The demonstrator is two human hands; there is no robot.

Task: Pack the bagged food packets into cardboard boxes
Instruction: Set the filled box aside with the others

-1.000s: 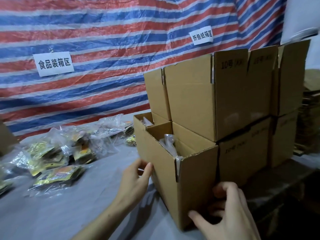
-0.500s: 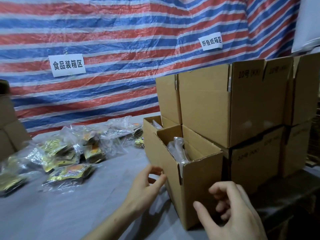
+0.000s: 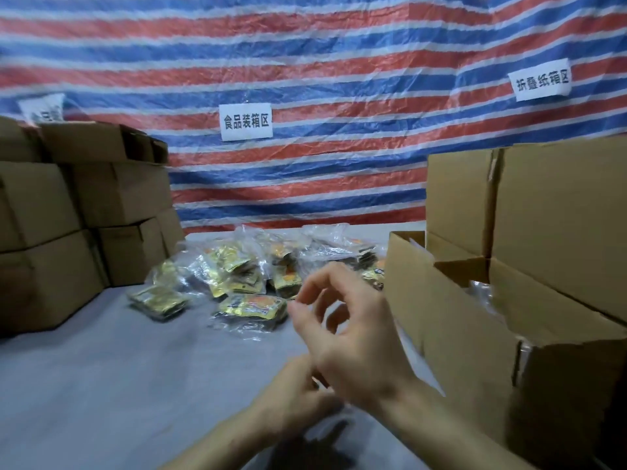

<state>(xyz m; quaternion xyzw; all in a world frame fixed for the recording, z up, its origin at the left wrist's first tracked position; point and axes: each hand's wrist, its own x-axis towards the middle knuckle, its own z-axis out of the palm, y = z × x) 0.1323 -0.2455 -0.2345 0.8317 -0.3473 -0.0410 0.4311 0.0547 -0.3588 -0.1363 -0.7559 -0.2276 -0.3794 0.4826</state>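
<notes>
The bagged food packets [image 3: 234, 266] lie in a loose heap of clear bags with yellow and orange sachets, on the grey-covered table [image 3: 101, 385], at about 12 o'clock from the hands and slightly left of the view's middle. One flat packet [image 3: 251, 308] lies nearest, at 10 o'clock from the right hand [image 3: 349, 334] and close to its fingertips.

The right hand hovers above the table with its fingers loosely curled and thumb apart from them, holding nothing. The left hand [image 3: 291, 395] sits lower, at 7 o'clock from the right, partly beneath it; its fingers are covered, so I cannot tell how they lie.

At 3 o'clock stands an open cardboard box [image 3: 451, 334], clear plastic [image 3: 481, 293] showing inside. A closed carton [image 3: 559, 215] rests above its far side. At 9 o'clock is a stack of cartons [image 3: 68, 215]. Behind hangs a red, white and blue striped tarpaulin [image 3: 305, 62] bearing white paper signs [image 3: 246, 122].
</notes>
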